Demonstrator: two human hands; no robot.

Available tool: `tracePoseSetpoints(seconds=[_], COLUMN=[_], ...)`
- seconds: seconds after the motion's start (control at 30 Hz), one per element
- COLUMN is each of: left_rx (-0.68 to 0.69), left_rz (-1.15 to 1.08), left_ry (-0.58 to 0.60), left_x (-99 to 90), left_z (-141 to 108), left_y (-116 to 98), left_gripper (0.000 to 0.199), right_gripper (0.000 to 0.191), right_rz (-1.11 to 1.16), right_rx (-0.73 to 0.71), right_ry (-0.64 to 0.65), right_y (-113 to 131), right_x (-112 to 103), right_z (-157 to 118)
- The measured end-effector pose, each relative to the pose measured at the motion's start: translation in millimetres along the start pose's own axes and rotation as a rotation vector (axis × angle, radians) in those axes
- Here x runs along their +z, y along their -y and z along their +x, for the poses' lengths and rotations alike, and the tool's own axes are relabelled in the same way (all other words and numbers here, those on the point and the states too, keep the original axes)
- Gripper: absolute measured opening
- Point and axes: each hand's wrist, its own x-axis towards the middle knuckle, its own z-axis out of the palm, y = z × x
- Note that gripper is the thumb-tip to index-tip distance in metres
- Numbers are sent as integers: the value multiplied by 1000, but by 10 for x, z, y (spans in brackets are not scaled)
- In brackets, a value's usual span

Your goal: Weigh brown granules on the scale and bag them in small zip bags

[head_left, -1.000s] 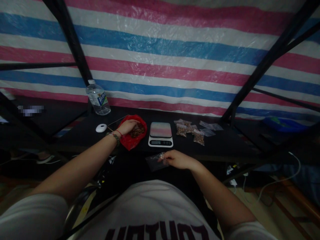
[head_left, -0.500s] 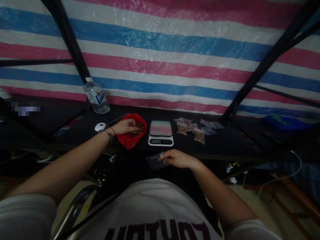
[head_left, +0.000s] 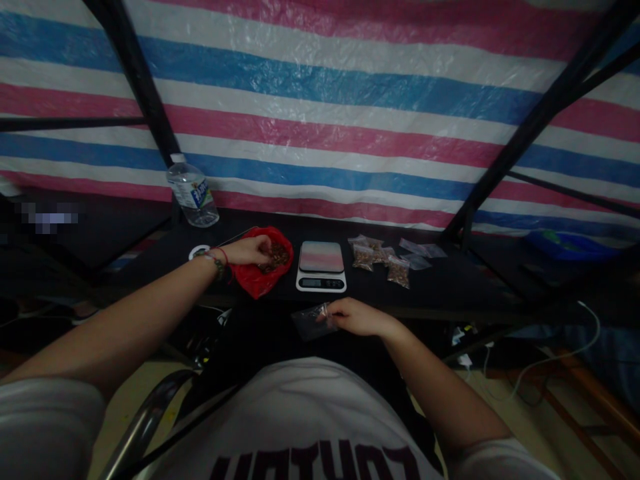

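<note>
My left hand point(head_left: 257, 251) dips into an open red plastic bag point(head_left: 260, 283) that holds small brown grains point(head_left: 279, 257). Its fingers are drawn together, with their tips among the grains. Below the front edge of the black table, my right hand point(head_left: 353, 315) pinches a small clear zip bag point(head_left: 307, 323), in which I see no grains. Between the hands, a little farther back, sits a white digital kitchen scale point(head_left: 321, 267) with nothing on its plate. Several zip bags filled with brown grains point(head_left: 399, 271) lie right of the scale.
More flat clear zip bags point(head_left: 424, 250) lie to the right of the filled ones. A clear plastic bottle point(head_left: 194, 192) stands at the back left. A white round object point(head_left: 199, 252) is partly behind my left wrist. Black metal posts point(head_left: 143, 87) rise at both sides before a striped sheet point(head_left: 320, 120).
My left hand has shifted slightly left within the red bag, and its wrist now covers more of the white round object. My right hand and its zip bag look unmoved.
</note>
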Motion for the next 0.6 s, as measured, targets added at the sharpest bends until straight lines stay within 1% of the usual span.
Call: tracePoseSetpoints(seconds=[0.1, 0.17, 0.23, 0.3, 0.4, 0.6], left_rx=[6, 23, 28, 14, -3, 35], left_rz=[158, 255, 295, 282, 251, 223], left_ry=[52, 68, 65, 73, 101, 101], left_x=[-25, -36, -41, -40, -36, -42], left_z=[-36, -53, -59, -55, -33, 1], left_y=[-68, -107, -130, -134, -106, -21], left_gripper=[22, 18, 17, 21, 32, 47], right_gripper=[41, 41, 40, 41, 41, 42], right_rz=[0, 0, 2, 6, 12, 13], right_rx=[-5, -12, -16, -7, 8, 7], right_ry=[1, 1, 3, 0, -8, -4], right_y=[6, 14, 20, 24, 27, 31], right_x=[3, 6, 8, 12, 14, 7], right_z=[1, 1, 2, 2, 1, 0])
